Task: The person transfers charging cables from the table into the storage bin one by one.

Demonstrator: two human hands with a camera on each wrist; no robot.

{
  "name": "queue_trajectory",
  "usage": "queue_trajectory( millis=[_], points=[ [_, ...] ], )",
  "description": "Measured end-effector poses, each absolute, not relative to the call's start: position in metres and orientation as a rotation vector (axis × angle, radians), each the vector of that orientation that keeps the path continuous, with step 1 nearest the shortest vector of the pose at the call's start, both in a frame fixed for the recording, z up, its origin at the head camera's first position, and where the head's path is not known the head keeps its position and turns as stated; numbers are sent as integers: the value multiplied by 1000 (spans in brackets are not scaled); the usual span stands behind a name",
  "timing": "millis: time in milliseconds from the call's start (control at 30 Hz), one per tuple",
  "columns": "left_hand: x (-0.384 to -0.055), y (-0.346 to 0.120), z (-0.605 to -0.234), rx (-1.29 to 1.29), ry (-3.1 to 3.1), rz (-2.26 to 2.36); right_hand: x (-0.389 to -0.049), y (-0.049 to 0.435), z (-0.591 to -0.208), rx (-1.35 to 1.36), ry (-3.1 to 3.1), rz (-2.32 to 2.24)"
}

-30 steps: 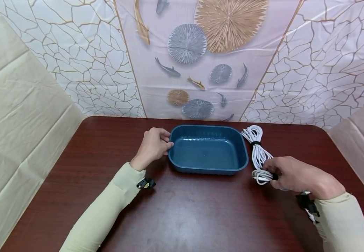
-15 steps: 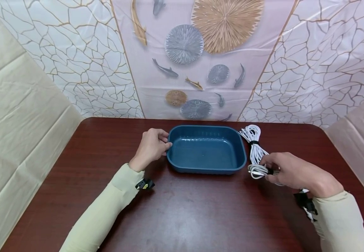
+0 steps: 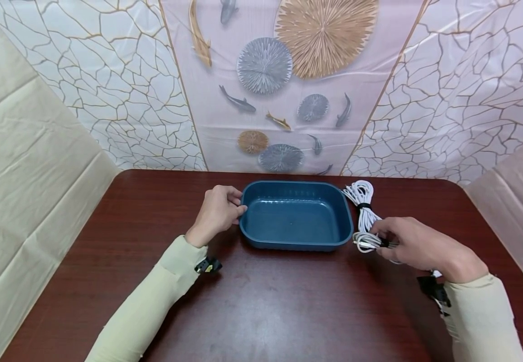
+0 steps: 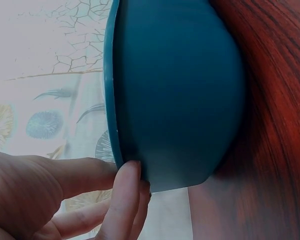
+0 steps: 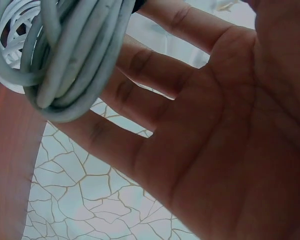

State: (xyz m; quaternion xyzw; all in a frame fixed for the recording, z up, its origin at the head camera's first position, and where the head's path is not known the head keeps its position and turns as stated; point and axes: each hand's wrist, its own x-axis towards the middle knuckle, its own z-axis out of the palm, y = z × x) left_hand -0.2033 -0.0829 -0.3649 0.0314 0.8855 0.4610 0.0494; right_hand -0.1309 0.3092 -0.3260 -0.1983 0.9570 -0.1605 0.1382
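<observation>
A blue rectangular tub (image 3: pixel 295 246) stands on the table toward the back. My left hand (image 3: pixel 216 213) pinches its left rim between thumb and fingers; the left wrist view shows the fingertips (image 4: pixel 127 177) on the tub's rim. At the tub's right, my right hand (image 3: pixel 417 244) holds a grey-white bundled cable (image 3: pixel 365 242) by its dark tie. In the right wrist view the cable loops (image 5: pixel 82 65) hang from the fingers, and the palm faces the camera. Behind it lies a second, white coiled cable (image 3: pixel 361 193) with a black tie, partly hidden by the hand.
The dark red-brown table (image 3: pixel 261 306) ends at the back against a patterned wall covering (image 3: pixel 288 90) with fish and round motifs. Pale cloth (image 3: pixel 30 166) hangs along the left side, with more on the right.
My right hand has moved a little left with the grey-white cable, bringing it near the tub's right front corner. The left hand keeps its pinch on the rim.
</observation>
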Motion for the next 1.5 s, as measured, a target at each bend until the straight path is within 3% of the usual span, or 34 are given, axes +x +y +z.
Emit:
queue_trajectory(
  millis=[1500],
  points=[
    [-203,-82,-366,101,2702,1394,-130,308,-319,-514,2816,-511]
  ],
)
